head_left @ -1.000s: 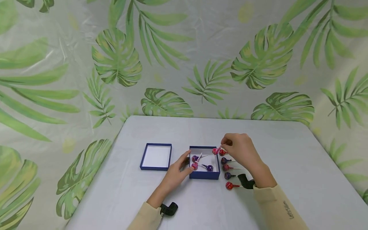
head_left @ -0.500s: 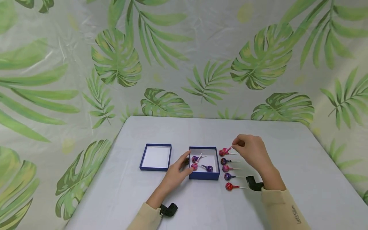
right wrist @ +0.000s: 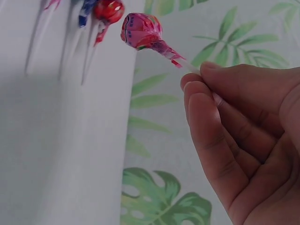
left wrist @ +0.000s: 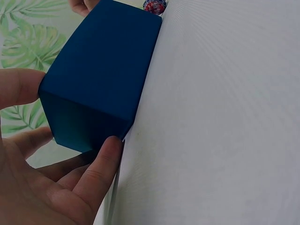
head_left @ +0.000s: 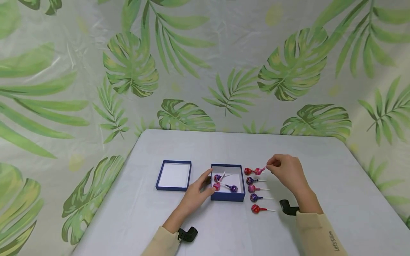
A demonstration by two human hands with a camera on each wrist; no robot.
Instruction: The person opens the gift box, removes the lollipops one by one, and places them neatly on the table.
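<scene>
My right hand [head_left: 285, 172] pinches the white stick of a pink-wrapped lollipop [right wrist: 142, 32] between thumb and fingertips, its head pointing left. In the head view that lollipop overlaps the stick of a red one [head_left: 248, 171], the farthest in a column of several lollipops. My left hand [head_left: 198, 192] holds the left side of an open blue box [head_left: 228, 196], thumb at the near corner and fingers along the side. In the left wrist view the fingertips touch the box's dark blue outer walls [left wrist: 105, 61]. Inside the box lie two purple lollipops [head_left: 234, 188] and a pink one [head_left: 216, 186].
A blue-rimmed lid [head_left: 174, 175] with a white inside lies left of the box. Below the red lollipop, the column holds dark blue, pink, purple and red [head_left: 255, 208] ones, sticks pointing right. The white table [head_left: 224, 227] ends at a leaf-patterned sheet [head_left: 192, 64].
My right hand has moved rightward from over the box's far right corner, carrying the pink lollipop out past the red one. The left hand and the box have stayed in place.
</scene>
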